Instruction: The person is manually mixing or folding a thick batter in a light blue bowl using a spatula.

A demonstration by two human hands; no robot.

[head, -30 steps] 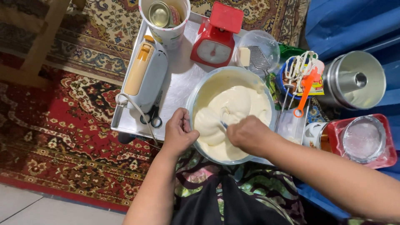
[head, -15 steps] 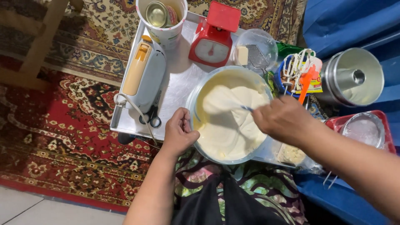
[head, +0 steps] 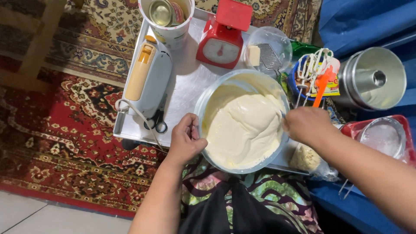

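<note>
Gripping the near-left rim of the mixing bowl (head: 203, 113), the left hand (head: 185, 139) sits just below frame centre, fingers curled over the edge. Bowl is centre frame on a metal tray (head: 187, 82), filled w/ pale cream batter (head: 242, 130), smooth, smeared up the inner walls. Right hand (head: 307, 125) is at the bowl's right rim, fist closed round a thin utensil handle; tip barely shows at the batter's edge, can't tell what kind.

Upper centre: white cup (head: 170, 21) w/ a tin and a packet inside. Next to it, red kitchen scale (head: 224, 35). Right of the scale, a clear bowl (head: 268, 47) holding a pale block and a small grater. Upper left of tray: hand mixer (head: 147, 78) lying flat, scissors (head: 157, 122) just below it.

Right side of frame: blue tub (head: 303, 82) w/ beaters and an orange spatula sticking up, a metal tube pan (head: 373, 79), and a red container (head: 403, 130) holding a sieve w/ white flour. Small bag of crumbly stuff (head: 307, 158) lies lower right of the bowl.
</note>
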